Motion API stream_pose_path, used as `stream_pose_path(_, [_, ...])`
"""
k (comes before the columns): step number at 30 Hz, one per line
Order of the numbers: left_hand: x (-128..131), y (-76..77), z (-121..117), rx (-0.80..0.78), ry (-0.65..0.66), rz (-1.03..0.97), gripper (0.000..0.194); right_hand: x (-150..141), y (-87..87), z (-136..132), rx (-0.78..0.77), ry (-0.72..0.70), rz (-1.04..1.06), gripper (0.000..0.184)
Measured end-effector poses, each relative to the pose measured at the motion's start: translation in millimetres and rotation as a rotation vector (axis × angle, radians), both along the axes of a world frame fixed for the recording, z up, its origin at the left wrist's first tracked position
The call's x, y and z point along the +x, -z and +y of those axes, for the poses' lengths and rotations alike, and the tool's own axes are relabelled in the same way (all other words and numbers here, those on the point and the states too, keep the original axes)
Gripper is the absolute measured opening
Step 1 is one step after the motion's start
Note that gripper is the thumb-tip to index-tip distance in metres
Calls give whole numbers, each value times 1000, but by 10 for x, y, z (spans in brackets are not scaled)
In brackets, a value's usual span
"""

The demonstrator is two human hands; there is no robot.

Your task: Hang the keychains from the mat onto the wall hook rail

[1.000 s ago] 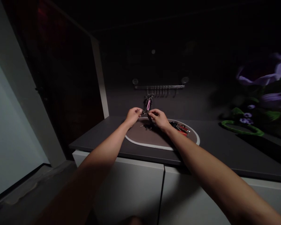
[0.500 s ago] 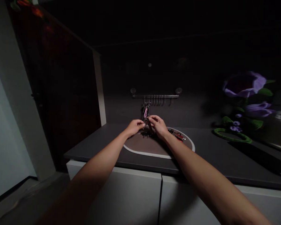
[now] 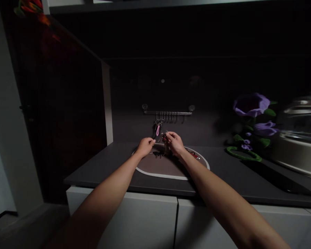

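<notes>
My right hand [image 3: 175, 142] pinches a bunch of keys [image 3: 166, 143], which dangles from the fingertips over the mat. A short way to its left, my left hand [image 3: 145, 147] has thumb and finger pressed together; whether anything small is between them I cannot make out. Above the left fingertips, more keys with a pink strap [image 3: 158, 130] hang from the left hooks of a clear wall rail [image 3: 168, 113]. On the oval brown mat [image 3: 168, 171] with a white rim lie dark keys [image 3: 158, 154]. Red and dark items [image 3: 194, 155] lie partly behind my right wrist.
The mat lies on a dark counter [image 3: 98, 169] above white cabinet doors [image 3: 145, 214]. Purple crochet flowers [image 3: 252, 105] with a green ring base stand to the right, by a black flat object [image 3: 280, 178] and a large pale, clear-topped appliance [image 3: 300, 148]. A shelf runs overhead.
My hands have moved apart, and the key bunch now hangs from my right hand alone. The camera has tilted up and turned right, bringing the shelf and appliance into view.
</notes>
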State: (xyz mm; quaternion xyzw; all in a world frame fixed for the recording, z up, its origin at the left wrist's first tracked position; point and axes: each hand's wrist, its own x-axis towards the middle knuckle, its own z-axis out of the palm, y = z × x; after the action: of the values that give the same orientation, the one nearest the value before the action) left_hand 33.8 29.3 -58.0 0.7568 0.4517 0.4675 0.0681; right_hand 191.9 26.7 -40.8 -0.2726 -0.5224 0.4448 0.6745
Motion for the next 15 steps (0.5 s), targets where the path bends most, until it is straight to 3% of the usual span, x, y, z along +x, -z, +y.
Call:
stream_pose_path(6, [6,25,31,53,-50,74,27,35,-109,103,19,130,-22,35])
stream_pose_path(15, [4,33,59,96,-111,198,28,3,-461,440,69,336,-111,23])
